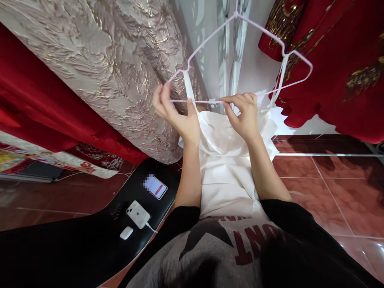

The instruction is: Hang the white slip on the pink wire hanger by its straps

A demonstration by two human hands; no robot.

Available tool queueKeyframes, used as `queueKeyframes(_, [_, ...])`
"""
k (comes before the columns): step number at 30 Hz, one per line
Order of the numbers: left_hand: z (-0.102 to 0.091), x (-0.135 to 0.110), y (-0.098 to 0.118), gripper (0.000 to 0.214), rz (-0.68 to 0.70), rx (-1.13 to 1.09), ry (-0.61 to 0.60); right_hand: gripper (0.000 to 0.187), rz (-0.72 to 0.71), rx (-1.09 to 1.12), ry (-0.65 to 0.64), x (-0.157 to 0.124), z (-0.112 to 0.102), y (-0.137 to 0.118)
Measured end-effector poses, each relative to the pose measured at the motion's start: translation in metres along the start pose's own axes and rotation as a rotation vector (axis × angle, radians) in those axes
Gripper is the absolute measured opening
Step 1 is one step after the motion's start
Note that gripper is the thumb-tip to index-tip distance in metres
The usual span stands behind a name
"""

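A pale pink clothes hanger (210, 37) hangs in front of me, with a white strappy dress (226, 172) on it. One dress strap (189, 85) sits in the hanger's left notch, the other strap (282, 78) in the right notch. My left hand (180, 118) curls around the hanger's left end; its fingers are slightly blurred, and its thumb lies by the left strap. With thumb and fingertips, my right hand (244, 114) pinches the hanger's lower bar near the middle. The dress falls between my forearms towards my body.
Textured beige-gold fabric (120, 68) and red cloth (45, 96) hang at left; a red garment with gold trim (339, 68) hangs at right. On a black bench (75, 236) lie a lit phone (157, 187), a white phone with cable (138, 215) and a white earbud case (126, 233).
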State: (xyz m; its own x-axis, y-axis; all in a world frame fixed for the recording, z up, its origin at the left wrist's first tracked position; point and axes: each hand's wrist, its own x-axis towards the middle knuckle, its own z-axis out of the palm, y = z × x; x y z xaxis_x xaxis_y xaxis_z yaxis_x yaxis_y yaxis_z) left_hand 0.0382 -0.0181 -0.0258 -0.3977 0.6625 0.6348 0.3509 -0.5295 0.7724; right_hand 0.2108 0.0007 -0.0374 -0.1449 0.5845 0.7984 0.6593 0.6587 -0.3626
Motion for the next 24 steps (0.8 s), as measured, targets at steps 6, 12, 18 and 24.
queueKeyframes(6, [-0.005,0.012,0.017,0.037,0.066,-0.123,-0.277,0.039,0.006,0.007,-0.009,0.0,-0.002,-0.001])
queueKeyframes(12, [-0.015,0.038,0.047,0.014,-0.06,-0.537,-0.218,0.037,-0.011,0.054,0.035,-0.001,-0.007,-0.003])
queueKeyframes(18, [-0.039,0.043,0.023,0.026,-0.138,-0.746,0.253,0.034,0.01,0.029,0.024,-0.001,-0.007,-0.004])
queueKeyframes(24, [-0.011,0.03,-0.012,0.014,-0.461,-0.742,0.159,0.033,0.008,0.046,-0.002,0.0,-0.004,-0.007])
